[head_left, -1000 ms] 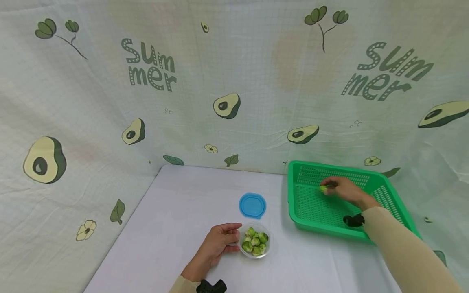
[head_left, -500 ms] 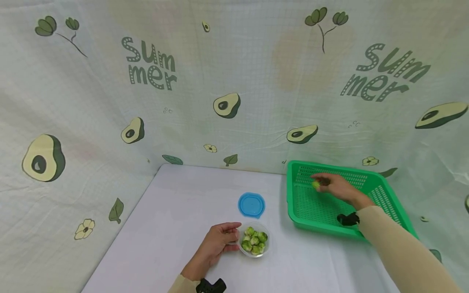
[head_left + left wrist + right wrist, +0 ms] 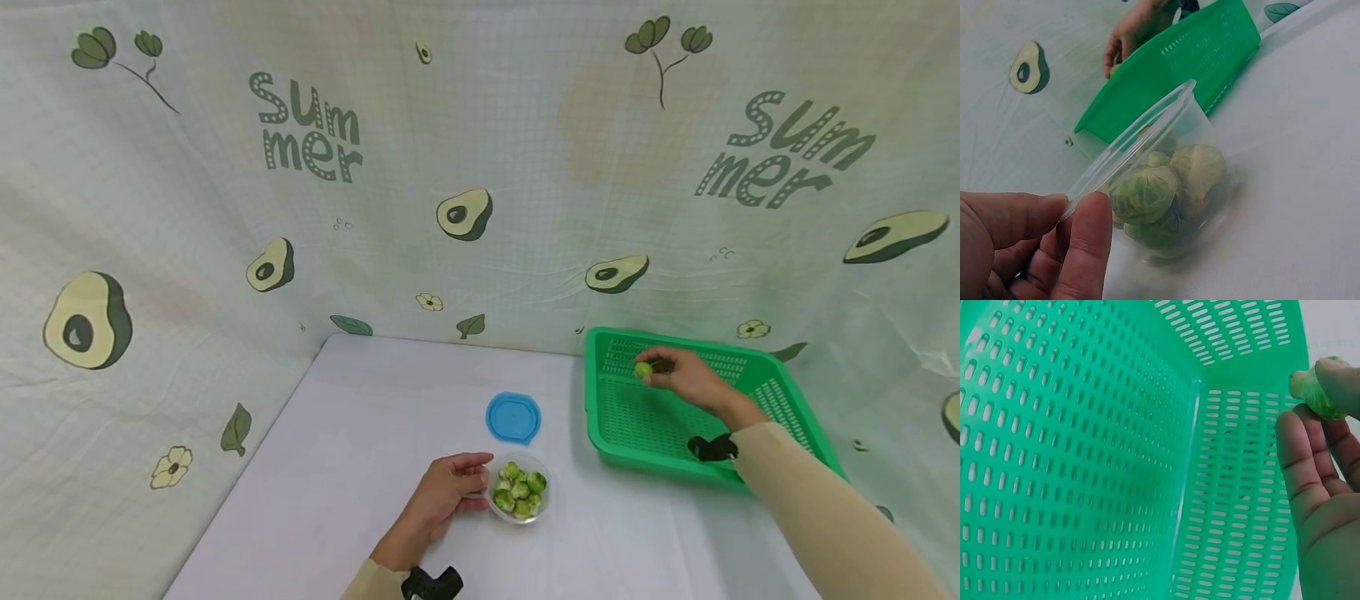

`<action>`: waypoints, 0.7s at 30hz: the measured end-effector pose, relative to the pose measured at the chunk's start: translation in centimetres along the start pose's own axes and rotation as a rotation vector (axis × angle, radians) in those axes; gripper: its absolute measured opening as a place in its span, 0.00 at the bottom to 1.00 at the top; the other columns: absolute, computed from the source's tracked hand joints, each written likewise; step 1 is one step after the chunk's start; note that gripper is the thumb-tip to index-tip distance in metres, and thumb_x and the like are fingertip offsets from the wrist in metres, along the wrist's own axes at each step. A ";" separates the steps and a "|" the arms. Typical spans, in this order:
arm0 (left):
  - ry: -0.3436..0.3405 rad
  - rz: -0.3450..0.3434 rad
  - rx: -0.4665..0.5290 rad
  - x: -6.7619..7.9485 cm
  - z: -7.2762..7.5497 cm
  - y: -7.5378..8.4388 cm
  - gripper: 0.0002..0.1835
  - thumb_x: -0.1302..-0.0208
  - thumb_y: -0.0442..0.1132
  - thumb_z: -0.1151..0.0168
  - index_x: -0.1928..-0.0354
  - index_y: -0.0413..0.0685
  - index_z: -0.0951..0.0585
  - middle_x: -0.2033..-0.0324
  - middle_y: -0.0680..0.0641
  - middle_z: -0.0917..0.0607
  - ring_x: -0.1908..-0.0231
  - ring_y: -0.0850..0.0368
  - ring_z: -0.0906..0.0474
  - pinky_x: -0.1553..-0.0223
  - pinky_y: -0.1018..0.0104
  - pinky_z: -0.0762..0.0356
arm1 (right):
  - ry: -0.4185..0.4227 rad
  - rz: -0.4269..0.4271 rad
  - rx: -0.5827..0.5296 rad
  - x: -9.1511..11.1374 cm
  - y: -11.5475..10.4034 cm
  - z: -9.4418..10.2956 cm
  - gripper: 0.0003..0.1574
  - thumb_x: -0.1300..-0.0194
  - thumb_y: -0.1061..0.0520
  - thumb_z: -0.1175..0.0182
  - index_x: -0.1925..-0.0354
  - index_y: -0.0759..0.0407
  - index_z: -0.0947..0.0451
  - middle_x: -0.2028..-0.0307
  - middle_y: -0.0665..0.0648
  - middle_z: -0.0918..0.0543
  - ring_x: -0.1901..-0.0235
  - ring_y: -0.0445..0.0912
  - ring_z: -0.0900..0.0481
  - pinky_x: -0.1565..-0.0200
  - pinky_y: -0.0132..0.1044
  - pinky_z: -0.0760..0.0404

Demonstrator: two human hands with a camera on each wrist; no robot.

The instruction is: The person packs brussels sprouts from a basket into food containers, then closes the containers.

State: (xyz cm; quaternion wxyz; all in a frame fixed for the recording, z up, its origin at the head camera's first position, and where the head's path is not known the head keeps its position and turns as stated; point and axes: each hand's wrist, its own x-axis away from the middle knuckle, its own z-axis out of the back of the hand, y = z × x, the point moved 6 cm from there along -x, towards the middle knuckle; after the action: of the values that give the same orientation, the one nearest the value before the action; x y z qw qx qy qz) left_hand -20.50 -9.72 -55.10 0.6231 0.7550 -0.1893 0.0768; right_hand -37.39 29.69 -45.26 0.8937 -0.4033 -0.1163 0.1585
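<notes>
My left hand [image 3: 448, 497] pinches the rim of a clear plastic bowl [image 3: 1194, 106] between thumb and finger. Several Brussels sprouts [image 3: 519, 490] lie piled in the bowl, their green leaves showing through its wall in the left wrist view. Over the green basket [image 3: 652, 465], my right hand [image 3: 693, 385] holds a single Brussels sprout [image 3: 642, 370]. The right wrist view has this sprout [image 3: 1319, 392] between thumb and fingertips, its pale stem end pointing left. Below it, the slotted basket floor and walls show no sprouts.
A blue lid [image 3: 513, 417] lies on the white table [image 3: 397, 400] just behind the bowl. The basket stands at the table's right, close to a hanging cloth [image 3: 525, 275] printed with avocados. Each wrist wears a black strap.
My right hand has lifted and moved a little left and back over the basket, carrying the sprout. My left hand keeps its pinch on the bowl's rim.
</notes>
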 end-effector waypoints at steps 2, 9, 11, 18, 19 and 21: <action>-0.001 -0.001 -0.003 0.0 0.0 0.0 0.23 0.29 0.26 0.36 0.33 0.35 0.20 0.61 0.50 0.17 0.61 0.60 0.17 0.64 0.66 0.10 | 0.005 0.001 -0.021 0.2 -0.2 0.1 0.28 0.24 0.60 0.37 0.32 0.68 0.28 0.42 0.68 0.19 0.44 0.56 0.19 0.45 0.56 0.14; -0.005 -0.010 -0.010 0.0 -0.2 0.0 0.22 0.28 0.26 0.39 0.33 0.34 0.21 0.62 0.51 0.17 0.61 0.59 0.18 0.64 0.66 0.10 | 0.039 0.009 -0.041 0.9 -1.2 0.1 0.25 0.25 0.59 0.36 0.35 0.68 0.28 0.43 0.68 0.19 0.46 0.52 0.20 0.54 0.38 0.14; -0.006 -0.007 -0.010 0.0 -0.2 -0.1 0.23 0.28 0.26 0.37 0.33 0.35 0.21 0.61 0.50 0.17 0.60 0.59 0.17 0.64 0.65 0.10 | 0.050 0.008 -0.040 1.1 -1.4 0.1 0.25 0.25 0.59 0.35 0.36 0.67 0.27 0.43 0.68 0.19 0.46 0.53 0.21 0.55 0.36 0.15; -0.006 -0.003 -0.009 -0.1 0.0 0.0 0.24 0.30 0.29 0.33 0.33 0.36 0.20 0.60 0.49 0.17 0.59 0.58 0.17 0.63 0.65 0.09 | 0.058 0.048 -0.058 1.9 -2.8 -0.1 0.22 0.25 0.61 0.36 0.37 0.66 0.26 0.42 0.68 0.19 0.48 0.46 0.19 0.53 0.37 0.12; -0.005 -0.002 -0.009 -0.1 0.0 0.0 0.24 0.30 0.29 0.33 0.34 0.36 0.20 0.60 0.50 0.17 0.59 0.58 0.17 0.63 0.65 0.09 | 0.060 0.055 -0.066 2.0 -3.1 -0.2 0.22 0.25 0.61 0.35 0.38 0.65 0.26 0.42 0.67 0.19 0.48 0.45 0.19 0.52 0.38 0.12; -0.005 -0.003 -0.009 -0.1 0.0 0.1 0.23 0.30 0.29 0.34 0.34 0.36 0.20 0.60 0.50 0.17 0.59 0.58 0.17 0.63 0.65 0.09 | 0.065 0.073 -0.070 2.2 -3.6 -0.3 0.21 0.26 0.61 0.35 0.38 0.65 0.25 0.42 0.67 0.19 0.48 0.45 0.18 0.51 0.38 0.11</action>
State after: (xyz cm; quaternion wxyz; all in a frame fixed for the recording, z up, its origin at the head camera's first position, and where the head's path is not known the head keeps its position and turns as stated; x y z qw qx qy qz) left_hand -20.60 -9.68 -55.04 0.6261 0.7527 -0.1902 0.0729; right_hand -34.52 28.06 -42.54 0.8759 -0.4433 -0.0776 0.1737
